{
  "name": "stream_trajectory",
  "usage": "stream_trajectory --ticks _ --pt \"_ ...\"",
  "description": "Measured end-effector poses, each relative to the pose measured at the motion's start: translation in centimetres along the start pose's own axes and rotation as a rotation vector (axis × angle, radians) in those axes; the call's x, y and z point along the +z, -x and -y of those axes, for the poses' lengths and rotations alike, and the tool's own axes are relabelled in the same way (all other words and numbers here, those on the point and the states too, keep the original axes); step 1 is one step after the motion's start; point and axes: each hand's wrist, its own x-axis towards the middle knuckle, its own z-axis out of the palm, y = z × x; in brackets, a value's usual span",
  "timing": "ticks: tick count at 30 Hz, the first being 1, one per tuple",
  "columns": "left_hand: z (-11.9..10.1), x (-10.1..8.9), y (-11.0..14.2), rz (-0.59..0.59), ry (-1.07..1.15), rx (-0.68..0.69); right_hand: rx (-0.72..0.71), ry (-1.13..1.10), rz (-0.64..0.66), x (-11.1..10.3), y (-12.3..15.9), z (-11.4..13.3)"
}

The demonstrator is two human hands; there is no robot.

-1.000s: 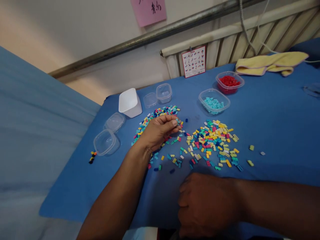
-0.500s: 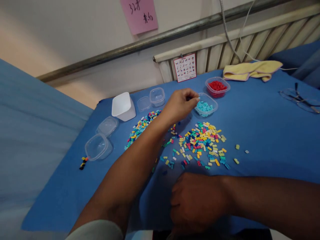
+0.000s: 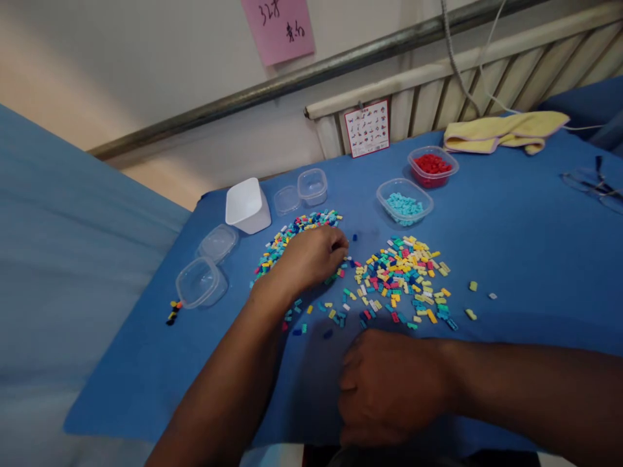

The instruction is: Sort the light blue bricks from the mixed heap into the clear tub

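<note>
My left hand (image 3: 316, 256) is over the right side of a pile of small mixed-colour toy building bricks (image 3: 277, 246). Its thumb and fingers are curled together, and whatever is between them is too small or hidden to name. Closed into a fist, my right hand (image 3: 384, 383) rests by the near table edge, just in front of a second brick pile (image 3: 402, 269); the inside of the fist is hidden. Behind that pile stands a clear tub (image 3: 384, 211) with turquoise bricks (image 3: 405, 205). Another clear tub (image 3: 428, 183) beside it holds red bricks (image 3: 433, 163).
At the left are a white bin (image 3: 248, 207), clear tubs (image 3: 202, 285) with lids and a small black-and-yellow brick piece (image 3: 173, 312). A yellow cloth (image 3: 506, 131) and glasses (image 3: 596, 185) lie to the right. A radiator (image 3: 418, 104) runs along the wall.
My left hand has moved from the turquoise tub leftward and nearer, down to the left brick pile. My right hand stays by the table edge. The view has shifted slightly.
</note>
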Motion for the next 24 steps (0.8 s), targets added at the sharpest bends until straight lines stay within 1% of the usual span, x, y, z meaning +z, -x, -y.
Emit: stream_trajectory --ticks 3,6,13,17,19,22,24 --pt "-0.1 1.7 1.3 0.042 -0.056 -0.032 0.02 0.002 0.002 0.0 0.1 0.1" --pt "-0.6 2.7 1.5 0.05 -0.137 -0.032 0.012 0.003 -0.012 0.1 0.1 0.0" --pt "-1.1 2.5 1.4 0.069 -0.202 -0.044 0.029 0.021 0.004 0.1 0.0 0.0" --pt "-0.9 2.6 1.3 0.033 -0.228 -0.083 0.006 0.011 0.041 -0.5 -0.1 0.0" --pt "-1.0 2.4 1.3 0.006 -0.17 -0.081 0.0 0.012 0.059 -0.8 -0.2 0.0" --pt "-1.4 1.6 0.9 -0.026 0.012 -0.083 0.009 0.025 0.069 -0.9 -0.3 0.0" --pt "-2.1 1.0 0.1 -0.05 0.129 -0.069 0.011 0.03 0.071 -0.9 -0.4 0.0"
